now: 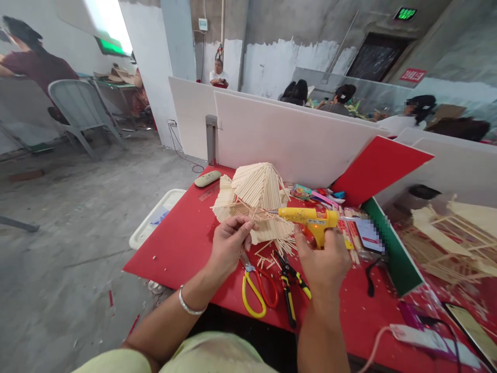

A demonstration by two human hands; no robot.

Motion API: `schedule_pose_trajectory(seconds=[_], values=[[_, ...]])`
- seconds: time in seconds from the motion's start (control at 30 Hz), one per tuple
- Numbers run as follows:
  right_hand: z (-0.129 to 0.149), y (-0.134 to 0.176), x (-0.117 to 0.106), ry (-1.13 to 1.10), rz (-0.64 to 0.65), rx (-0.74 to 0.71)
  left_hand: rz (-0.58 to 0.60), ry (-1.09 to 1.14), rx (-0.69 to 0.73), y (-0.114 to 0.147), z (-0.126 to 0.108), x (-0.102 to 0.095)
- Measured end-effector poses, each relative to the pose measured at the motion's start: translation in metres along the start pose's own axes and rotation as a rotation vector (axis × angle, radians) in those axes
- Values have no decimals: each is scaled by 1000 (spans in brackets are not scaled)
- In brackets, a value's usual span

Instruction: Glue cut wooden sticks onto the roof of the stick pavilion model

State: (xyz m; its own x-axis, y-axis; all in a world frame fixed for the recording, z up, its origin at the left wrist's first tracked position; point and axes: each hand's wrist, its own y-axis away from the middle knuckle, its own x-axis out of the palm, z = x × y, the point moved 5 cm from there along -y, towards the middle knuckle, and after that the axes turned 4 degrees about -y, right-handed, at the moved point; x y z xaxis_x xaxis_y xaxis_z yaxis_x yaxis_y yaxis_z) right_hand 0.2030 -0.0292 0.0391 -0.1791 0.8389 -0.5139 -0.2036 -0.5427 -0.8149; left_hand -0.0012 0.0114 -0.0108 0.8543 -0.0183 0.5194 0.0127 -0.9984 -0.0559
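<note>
My right hand grips a yellow hot glue gun, its nozzle pointing left and a small orange light showing on its body. Close to the nozzle tip, my left hand is closed, thumb and fingertips pinched together; what they hold is too small to make out. Just behind both hands stands a model built of pale wooden sticks, with a peaked, roof-like top. My left fingers and the glue gun partly cover its lower front. Loose cut sticks are strewn in front of the model.
Scissors with red and yellow handles and black-yellow pliers lie on the red tabletop near me. Around it are a glasses case, a phone, a green board and a white partition. Other people sit beyond.
</note>
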Motion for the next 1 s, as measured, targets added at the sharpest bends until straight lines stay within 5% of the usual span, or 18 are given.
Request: schedule_pose_trajectory(seconds=[0.23,0.57,0.8,1.0], values=[[-24,13,-5,-187,80,203,-7,-176,-31,17,8,17],[-84,41,-15,-376,237,544,203,-460,92,45,36,63],[-114,54,-30,-359,280,637,242,-511,-44,58,78,75],[-127,63,-33,-387,344,607,213,-338,-115,46,71,88]])
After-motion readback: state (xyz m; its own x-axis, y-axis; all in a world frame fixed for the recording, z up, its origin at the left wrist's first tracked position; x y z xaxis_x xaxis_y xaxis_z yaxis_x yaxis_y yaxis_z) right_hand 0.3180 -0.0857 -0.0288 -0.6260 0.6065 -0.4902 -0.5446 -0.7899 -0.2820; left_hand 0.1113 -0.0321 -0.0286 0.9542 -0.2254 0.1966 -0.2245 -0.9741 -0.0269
